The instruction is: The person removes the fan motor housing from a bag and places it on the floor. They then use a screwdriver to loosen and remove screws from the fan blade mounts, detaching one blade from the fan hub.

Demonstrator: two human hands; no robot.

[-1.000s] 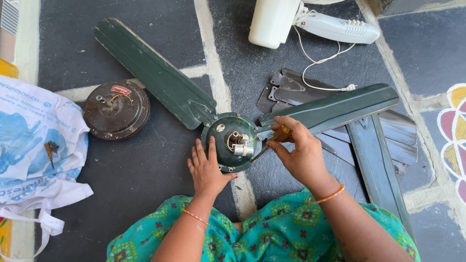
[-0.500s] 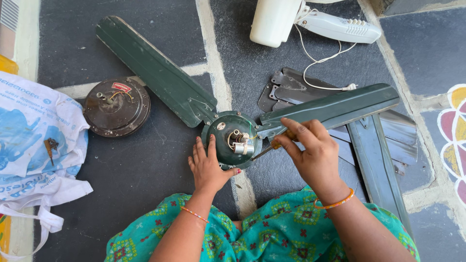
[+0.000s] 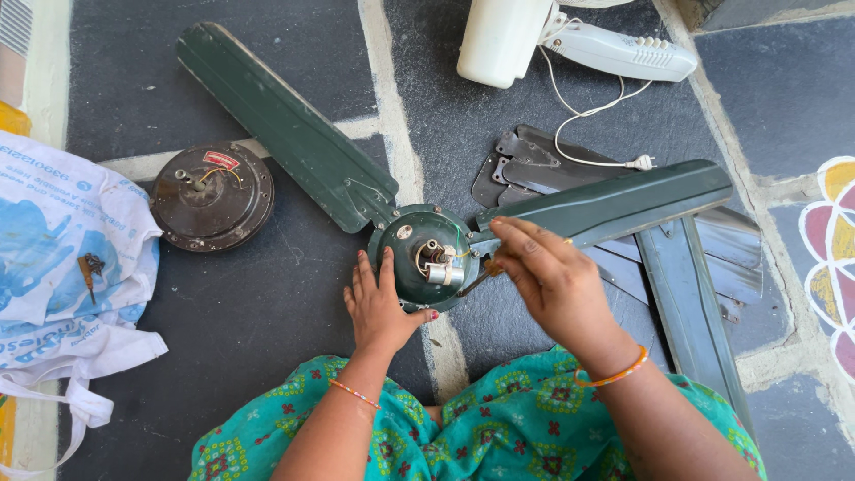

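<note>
left hand point(image 3: 381, 307) flat on green fan motor point(image 3: 426, 258). right hand point(image 3: 548, 281) grips screwdriver point(image 3: 481, 276), tip pointing left at motor, nearer.

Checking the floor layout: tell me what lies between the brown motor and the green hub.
In the head view, the green blade slants between the brown motor and the green hub; below the blade, only bare dark floor.

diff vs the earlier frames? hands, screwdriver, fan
The right hand re-gripped the screwdriver, its fingers shifting left over the handle so less of it shows; the tip stays at the green fan hub. The left hand keeps bracing the hub's near edge. The blades and brown motor housing barely shifted.
</note>
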